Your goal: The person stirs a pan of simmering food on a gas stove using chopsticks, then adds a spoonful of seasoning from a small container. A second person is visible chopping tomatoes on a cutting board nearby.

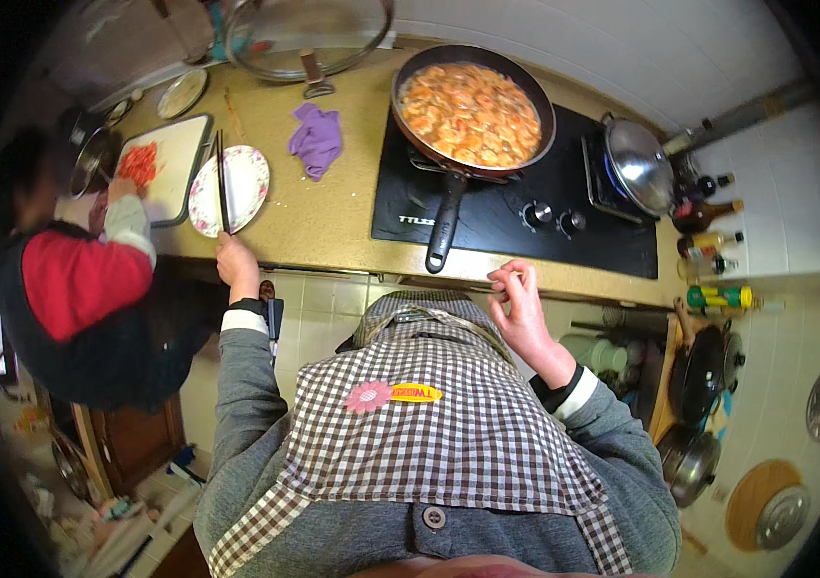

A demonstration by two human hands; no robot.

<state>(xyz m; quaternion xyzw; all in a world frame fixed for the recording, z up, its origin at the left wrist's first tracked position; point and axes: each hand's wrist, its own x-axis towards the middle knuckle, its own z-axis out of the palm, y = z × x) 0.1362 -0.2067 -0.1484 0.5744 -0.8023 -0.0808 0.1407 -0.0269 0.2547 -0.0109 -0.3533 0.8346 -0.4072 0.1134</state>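
My left hand (238, 266) grips a pair of dark chopsticks (221, 180) at their lower end, over the counter's front edge. The chopsticks lie across a white plate with a pink floral rim (249, 189). My right hand (518, 307) is raised in front of the counter edge with its fingers bent and apart, holding nothing. Up and to its left is the black handle of a frying pan (449, 217). Shrimp in a bubbling orange-brown sauce (471, 112) fill the pan, which sits on the left burner of a black gas hob (410, 209).
A lidded metal pot (639, 162) stands over a blue flame. Bottles (702, 217) line the right wall. A purple cloth (317, 141) and a peeler (316, 76) lie left of the hob. At far left a person (85, 282) works at a cutting board (182, 155) with chopped red food.
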